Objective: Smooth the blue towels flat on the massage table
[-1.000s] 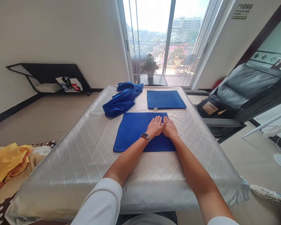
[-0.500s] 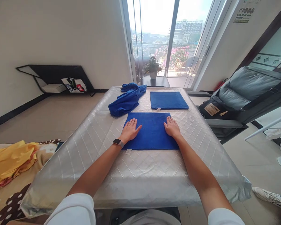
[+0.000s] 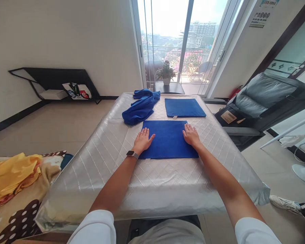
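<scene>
A blue towel (image 3: pixel 169 142), folded into a flat rectangle, lies on the table in front of me with a small white tag at its near edge. My left hand (image 3: pixel 142 139) rests flat on the towel's left edge, fingers stretched out and thumb apart. On the right edge lies my right hand (image 3: pixel 191 134), palm down with fingers extended. Behind this towel to the right is another folded blue towel (image 3: pixel 185 107), also with a tag. A crumpled blue towel (image 3: pixel 139 108) sits at the far left of the table, touched by neither hand.
A silvery quilted cover drapes the table (image 3: pixel 99 166). Yellow cloth (image 3: pixel 14 173) lies on a patterned blanket at the left. A grey armchair (image 3: pixel 264 101) with a black bag stands at the right. Beyond the table, a potted plant (image 3: pixel 166 73) is on a chair.
Both hands and the towel beneath them sit slightly farther right in view, along with the crumpled towel; the camera view has shifted a little. The hands stay flat on the towel.
</scene>
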